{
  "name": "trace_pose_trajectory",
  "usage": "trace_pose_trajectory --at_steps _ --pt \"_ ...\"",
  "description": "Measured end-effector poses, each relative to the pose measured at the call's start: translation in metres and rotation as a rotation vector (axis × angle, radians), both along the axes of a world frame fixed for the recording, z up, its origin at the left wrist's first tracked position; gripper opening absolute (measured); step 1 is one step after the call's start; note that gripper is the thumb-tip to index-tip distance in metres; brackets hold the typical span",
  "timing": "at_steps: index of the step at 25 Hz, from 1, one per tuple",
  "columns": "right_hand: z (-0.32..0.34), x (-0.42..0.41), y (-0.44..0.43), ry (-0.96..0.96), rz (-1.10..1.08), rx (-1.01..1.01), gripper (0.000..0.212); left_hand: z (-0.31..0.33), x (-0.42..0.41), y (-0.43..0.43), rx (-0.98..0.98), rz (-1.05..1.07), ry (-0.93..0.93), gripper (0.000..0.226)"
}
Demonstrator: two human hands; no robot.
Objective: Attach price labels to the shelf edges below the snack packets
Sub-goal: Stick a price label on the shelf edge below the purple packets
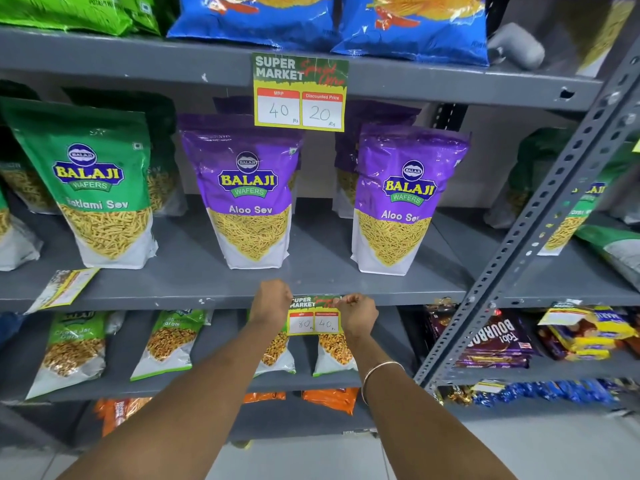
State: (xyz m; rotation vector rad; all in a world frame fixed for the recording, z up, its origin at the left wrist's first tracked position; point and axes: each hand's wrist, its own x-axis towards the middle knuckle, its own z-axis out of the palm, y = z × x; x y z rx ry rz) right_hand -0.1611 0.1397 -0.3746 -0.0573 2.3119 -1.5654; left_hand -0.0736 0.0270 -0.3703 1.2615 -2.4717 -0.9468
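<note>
Left hand (271,299) and right hand (358,311) pinching top corners of label (313,318), pressing it on shelf edge (173,299). Label hanging over packets below. Behind: Aloo Sev packets (247,195), loose label (64,289) lying left, 40/20 label (300,93) hanging above.

Purple Bourbon biscuit packs (495,344) on the right-hand rack's lower shelf, perforated grey upright (540,216) in front.

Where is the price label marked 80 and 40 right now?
The 80/40 price label sits low in the centre of the head view, on the shelf edge below the purple Aloo Sev packets, between both hands.
</note>
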Motion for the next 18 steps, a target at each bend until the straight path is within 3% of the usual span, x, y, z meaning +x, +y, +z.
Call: trace_pose_trajectory --at_steps 5,8,12,15,18 --pt "-0.011 -0.012 0.002 0.022 0.005 0.027 0.013 -0.002 -0.008 0.007 -0.008 0.004 0.012 0.043" --pt "-0.015 -0.013 0.001 0.048 0.008 0.012 0.011 -0.004 -0.009 0.007 -0.018 0.023 0.030 0.025" --pt "-0.017 -0.014 0.001 0.094 0.014 0.007 0.012 -0.005 -0.011 0.008 -0.095 0.008 -0.034 0.021" --pt "-0.016 -0.014 0.001 0.198 0.070 0.179 0.020 0.002 -0.013 0.008 -0.152 -0.023 -0.142 0.023" --pt "-0.009 -0.024 0.006 0.484 0.272 0.480 0.026 0.008 -0.014 0.001 -0.228 -0.054 -0.250 0.028"
